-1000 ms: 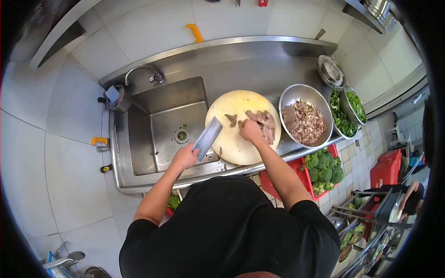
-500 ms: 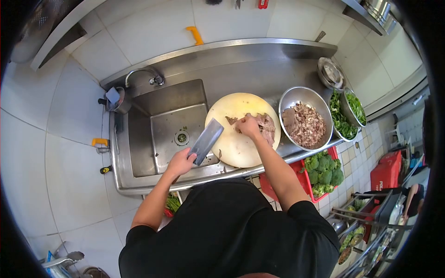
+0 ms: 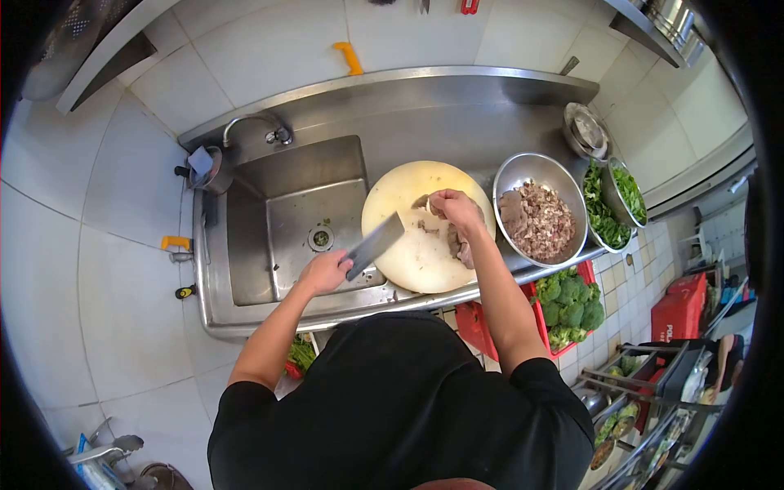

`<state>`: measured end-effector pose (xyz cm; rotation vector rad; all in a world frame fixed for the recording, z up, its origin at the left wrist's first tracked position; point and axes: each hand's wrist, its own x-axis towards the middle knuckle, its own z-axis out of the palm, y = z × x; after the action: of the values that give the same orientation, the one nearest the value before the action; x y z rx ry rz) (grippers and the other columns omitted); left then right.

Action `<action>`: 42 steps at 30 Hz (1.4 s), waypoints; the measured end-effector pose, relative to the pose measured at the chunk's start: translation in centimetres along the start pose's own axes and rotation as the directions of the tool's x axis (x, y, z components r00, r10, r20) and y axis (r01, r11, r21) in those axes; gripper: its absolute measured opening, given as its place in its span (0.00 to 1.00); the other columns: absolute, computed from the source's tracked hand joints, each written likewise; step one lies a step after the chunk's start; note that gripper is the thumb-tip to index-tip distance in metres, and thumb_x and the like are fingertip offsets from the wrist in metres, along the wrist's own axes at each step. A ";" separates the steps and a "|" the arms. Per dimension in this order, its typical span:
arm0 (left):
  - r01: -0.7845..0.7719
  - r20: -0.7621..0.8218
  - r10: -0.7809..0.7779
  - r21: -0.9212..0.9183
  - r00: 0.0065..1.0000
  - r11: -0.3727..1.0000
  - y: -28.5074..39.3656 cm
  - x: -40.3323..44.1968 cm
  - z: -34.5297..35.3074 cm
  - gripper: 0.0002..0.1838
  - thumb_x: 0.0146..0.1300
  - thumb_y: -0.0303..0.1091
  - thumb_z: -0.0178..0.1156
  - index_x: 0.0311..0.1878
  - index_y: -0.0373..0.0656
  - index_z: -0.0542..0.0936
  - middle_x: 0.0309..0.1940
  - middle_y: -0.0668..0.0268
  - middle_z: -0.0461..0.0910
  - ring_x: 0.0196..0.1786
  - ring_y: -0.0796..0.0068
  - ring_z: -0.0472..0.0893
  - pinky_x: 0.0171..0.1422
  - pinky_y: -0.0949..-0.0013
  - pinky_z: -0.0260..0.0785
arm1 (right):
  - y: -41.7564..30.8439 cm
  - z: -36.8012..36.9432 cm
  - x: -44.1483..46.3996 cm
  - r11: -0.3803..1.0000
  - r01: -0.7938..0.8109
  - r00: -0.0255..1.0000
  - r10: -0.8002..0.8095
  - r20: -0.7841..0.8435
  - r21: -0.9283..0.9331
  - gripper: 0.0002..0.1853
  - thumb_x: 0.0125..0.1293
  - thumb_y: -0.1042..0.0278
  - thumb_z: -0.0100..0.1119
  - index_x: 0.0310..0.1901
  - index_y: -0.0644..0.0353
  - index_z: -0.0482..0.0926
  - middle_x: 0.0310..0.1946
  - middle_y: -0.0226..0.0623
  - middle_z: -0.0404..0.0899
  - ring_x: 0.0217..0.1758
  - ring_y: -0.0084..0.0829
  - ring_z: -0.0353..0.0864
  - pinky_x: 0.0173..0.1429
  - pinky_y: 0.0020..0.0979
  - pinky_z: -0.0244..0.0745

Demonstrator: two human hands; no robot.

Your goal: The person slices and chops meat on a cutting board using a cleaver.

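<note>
My left hand [image 3: 323,272] is wrapped round the handle of a cleaver [image 3: 376,247], whose wide blade points up and right over the left edge of the round cutting board [image 3: 416,273]. Above the board's upper right part, my right hand [image 3: 455,206] has its fingers pinched on a piece of meat [image 3: 421,201]. More meat [image 3: 462,247] lies beneath my right wrist, partly hidden by it. Small scraps are scattered near the board's middle. Just right of the board stands a steel bowl [image 3: 500,175] of chopped meat [image 3: 541,219].
A sink [image 3: 314,200] with a faucet [image 3: 278,135] is at the left. Bowls of leafy greens [image 3: 601,212] and stacked bowls [image 3: 585,131] stand at the right. Below the counter is a red crate of broccoli [image 3: 570,304]. Another person's arm [image 3: 723,359] shows by a rack, far right.
My right hand has lifted off the meat on the board and turned, with a piece in its fingers. The cleaver blade has tilted further right. The meat pile has shifted.
</note>
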<state>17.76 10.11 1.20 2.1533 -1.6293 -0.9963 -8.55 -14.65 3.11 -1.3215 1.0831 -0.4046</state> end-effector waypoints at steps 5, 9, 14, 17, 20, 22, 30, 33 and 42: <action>-0.050 -0.287 -0.010 -0.201 0.958 0.978 1.4 1.1 -0.9 0.14 0.75 0.44 0.59 0.48 0.41 0.81 0.39 0.46 0.84 0.45 0.42 0.83 0.50 0.48 0.74 | 0.5 2.5 -2.4 0.932 0.256 0.957 -0.282 -0.068 -0.256 0.06 0.68 0.70 0.63 0.41 0.60 0.86 0.33 0.36 0.84 0.38 0.29 0.82 0.47 0.32 0.78; 0.035 -0.304 -0.088 -0.173 0.949 0.984 3.1 0.4 -3.2 0.15 0.75 0.44 0.60 0.48 0.40 0.81 0.39 0.47 0.85 0.44 0.40 0.83 0.49 0.51 0.74 | 5.5 2.9 -4.2 0.443 0.340 0.934 -0.263 0.242 -0.829 0.13 0.64 0.62 0.67 0.47 0.58 0.86 0.46 0.49 0.86 0.51 0.47 0.86 0.60 0.46 0.79; 0.023 -0.294 -0.047 -0.085 0.955 0.996 0.8 1.0 -0.7 0.15 0.77 0.43 0.57 0.52 0.41 0.79 0.36 0.48 0.85 0.39 0.39 0.83 0.46 0.48 0.74 | 8.5 6.2 -5.0 0.526 0.155 0.906 -0.413 -0.092 -0.836 0.21 0.61 0.58 0.71 0.52 0.63 0.83 0.49 0.52 0.86 0.58 0.50 0.84 0.63 0.47 0.78; 0.128 -0.148 -0.133 -0.040 0.980 0.991 0.1 1.8 1.3 0.15 0.77 0.42 0.55 0.55 0.41 0.78 0.35 0.47 0.85 0.37 0.40 0.84 0.46 0.45 0.74 | 6.9 6.7 -3.7 0.742 0.111 0.982 -0.186 -0.044 -0.661 0.22 0.60 0.60 0.72 0.52 0.63 0.83 0.46 0.52 0.87 0.53 0.49 0.85 0.61 0.45 0.80; 0.175 -0.092 -0.178 -0.040 0.980 0.984 -0.2 2.2 2.3 0.15 0.78 0.41 0.53 0.56 0.40 0.77 0.36 0.46 0.85 0.38 0.42 0.85 0.47 0.45 0.75 | 7.8 7.5 -3.5 0.762 0.223 0.956 -0.292 -0.016 -0.608 0.21 0.59 0.67 0.72 0.53 0.64 0.83 0.41 0.49 0.86 0.49 0.47 0.85 0.57 0.42 0.81; 0.157 -0.115 -0.159 -0.027 0.980 0.987 -0.3 2.1 2.5 0.15 0.78 0.41 0.53 0.55 0.40 0.77 0.36 0.46 0.85 0.39 0.42 0.86 0.47 0.44 0.75 | 8.1 8.0 -4.2 0.790 0.311 0.925 -0.379 -0.022 -0.528 0.21 0.59 0.74 0.70 0.55 0.64 0.82 0.44 0.47 0.83 0.49 0.47 0.85 0.58 0.42 0.80; 0.113 -0.126 -0.119 -0.049 0.985 0.992 3.6 -1.1 2.2 0.14 0.77 0.43 0.55 0.51 0.40 0.76 0.39 0.41 0.85 0.44 0.35 0.84 0.50 0.41 0.73 | 9.4 6.6 -6.5 0.680 0.483 0.823 -0.568 0.020 -0.551 0.21 0.59 0.73 0.71 0.55 0.59 0.80 0.52 0.46 0.79 0.61 0.50 0.76 0.67 0.44 0.74; 0.109 -0.059 -0.108 0.021 0.992 0.994 4.8 -1.6 2.4 0.14 0.78 0.43 0.54 0.53 0.41 0.76 0.39 0.40 0.85 0.46 0.34 0.84 0.53 0.38 0.73 | 9.9 6.7 -6.4 0.618 0.429 0.809 -0.588 -0.025 -0.658 0.19 0.59 0.70 0.72 0.53 0.60 0.81 0.49 0.46 0.81 0.58 0.50 0.78 0.64 0.46 0.75; 0.142 0.035 -0.147 0.131 0.988 0.981 5.2 -1.3 1.4 0.13 0.78 0.41 0.52 0.54 0.41 0.74 0.42 0.38 0.84 0.50 0.33 0.83 0.57 0.37 0.73 | 9.1 7.7 -4.6 0.823 0.221 0.942 -0.319 -0.105 -0.524 0.09 0.62 0.71 0.69 0.43 0.62 0.86 0.38 0.47 0.87 0.48 0.48 0.83 0.56 0.45 0.78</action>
<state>12.84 9.83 3.62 2.3803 -1.6166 -1.0115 -7.50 -4.20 -4.27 -1.9557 1.2107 -0.4834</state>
